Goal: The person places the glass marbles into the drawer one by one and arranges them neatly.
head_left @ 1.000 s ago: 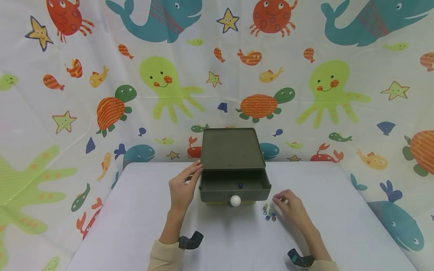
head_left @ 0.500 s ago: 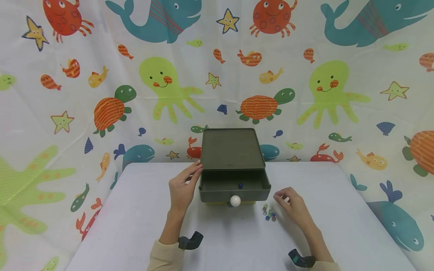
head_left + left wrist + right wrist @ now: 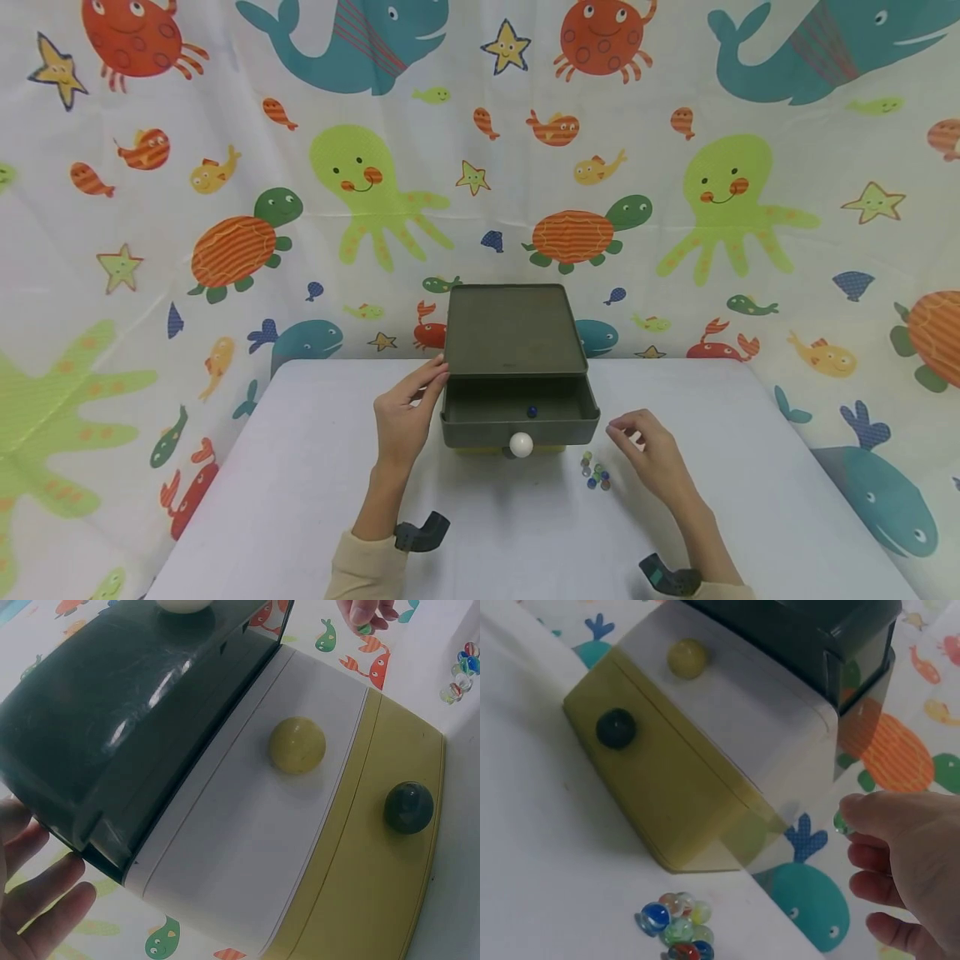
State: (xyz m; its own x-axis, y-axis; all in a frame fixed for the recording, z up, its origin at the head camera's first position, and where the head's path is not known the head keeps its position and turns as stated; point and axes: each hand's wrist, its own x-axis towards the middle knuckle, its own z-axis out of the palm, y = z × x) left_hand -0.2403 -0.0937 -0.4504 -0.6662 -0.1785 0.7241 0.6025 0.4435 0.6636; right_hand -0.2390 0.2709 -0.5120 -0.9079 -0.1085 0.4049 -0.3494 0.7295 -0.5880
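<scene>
A small drawer unit (image 3: 516,329) stands at the back of the table, its dark green top drawer (image 3: 480,433) pulled out. One dark blue marble (image 3: 532,412) lies in that drawer. My left hand (image 3: 402,412) touches the left side of the unit near the top; in the left wrist view its fingers (image 3: 56,892) rest at the dark green edge. My right hand (image 3: 651,458), to the right of the drawer, pinches a green marble (image 3: 841,823) between thumb and fingers. Several glass marbles (image 3: 679,930) lie in a cluster on the table, below and left of that hand.
The top drawer has a white knob (image 3: 521,445). Beneath it are a white drawer (image 3: 232,802) with a yellow knob (image 3: 298,745) and a yellow drawer (image 3: 360,885) with a dark green knob (image 3: 409,808). A sea-animal curtain (image 3: 480,317) hangs behind the white table (image 3: 300,500).
My right hand has shifted slightly up and to the right, away from the marble cluster. The left hand and the drawer unit have stayed put.
</scene>
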